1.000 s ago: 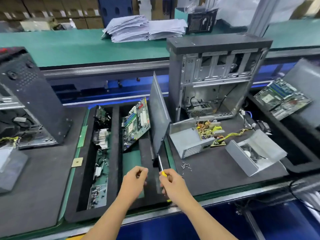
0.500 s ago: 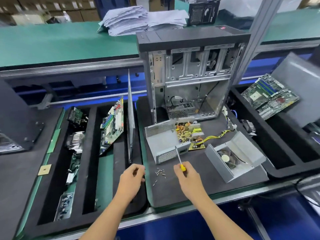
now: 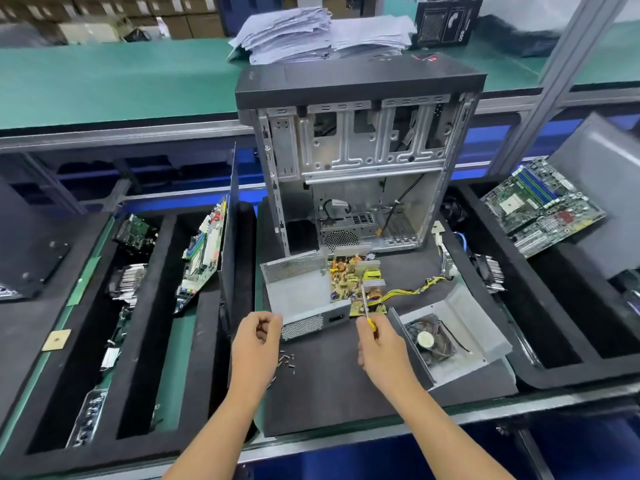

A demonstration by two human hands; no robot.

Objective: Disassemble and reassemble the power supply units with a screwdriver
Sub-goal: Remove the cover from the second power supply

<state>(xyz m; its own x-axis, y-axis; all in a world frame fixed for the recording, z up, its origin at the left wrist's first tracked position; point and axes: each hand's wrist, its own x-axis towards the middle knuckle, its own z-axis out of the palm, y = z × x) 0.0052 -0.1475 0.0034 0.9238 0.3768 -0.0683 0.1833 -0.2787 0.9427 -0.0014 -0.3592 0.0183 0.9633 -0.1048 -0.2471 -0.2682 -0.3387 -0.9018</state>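
Moving forward over the black foam mat (image 3: pixel 329 393) since a second ago, both hands now lying in front of the opened power supply instead of over the slotted tray (image 3: pixel 145 341) to the left.

Right hand (image 3: pixel 382 351): curling its grip round the yellow handle of the screwdriver (image 3: pixel 366 308), with the shaft pointing up and away, its tip lying over the yellow circuit board (image 3: pixel 356 282); touching it or not, cannot tell.

Left hand (image 3: pixel 258 341): curling its fingers loosely, grip partly closed; holding something small inside or nothing, cannot tell. Resting just beside the near left corner of the grey metal housing (image 3: pixel 301 292).

Sitting on the mat, just in front of the upright, open computer case (image 3: pixel 356 161): the housing, with the circuit board lying partly in it and partly out at its right. Trailing to the right from the board: yellow and black wires (image 3: pixel 412 289). Lying to the right of the right hand: the housing's cover (image 3: pixel 464 337), turned up, with the fan (image 3: pixel 427 339) inside. Scattered between the two hands: small loose screws (image 3: pixel 287 360).

Leaning in the left tray: a motherboard (image 3: pixel 204 251). Lying in the right tray: another motherboard (image 3: pixel 540 206). Stacking up on the green worktop (image 3: pixel 104 77) behind the case: loose papers (image 3: pixel 311 32).
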